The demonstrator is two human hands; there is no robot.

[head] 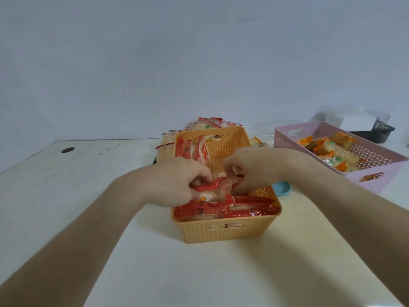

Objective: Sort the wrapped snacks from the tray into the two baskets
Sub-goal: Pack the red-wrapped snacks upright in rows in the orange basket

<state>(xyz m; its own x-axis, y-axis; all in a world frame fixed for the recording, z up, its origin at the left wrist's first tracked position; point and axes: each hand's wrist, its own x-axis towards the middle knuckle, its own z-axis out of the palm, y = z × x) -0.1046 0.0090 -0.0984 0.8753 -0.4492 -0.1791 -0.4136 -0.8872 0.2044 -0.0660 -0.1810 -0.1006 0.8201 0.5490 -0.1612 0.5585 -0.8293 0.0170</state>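
Two hands, left (177, 180) and right (250, 167), pinch a red snack (218, 185) over the orange basket (228, 231) (tray (154, 161) mostly hidden).

A plain blue-grey wall (199, 52) fills twelve o'clock; the white table (199, 273) below has a round hole (68, 150) at nine o'clock.

Left hand (177, 180): bare.
Right hand (252, 169): bare.
Left forearm (84, 224): bare to the frame edge.
Right forearm (345, 209): bare to the frame edge.
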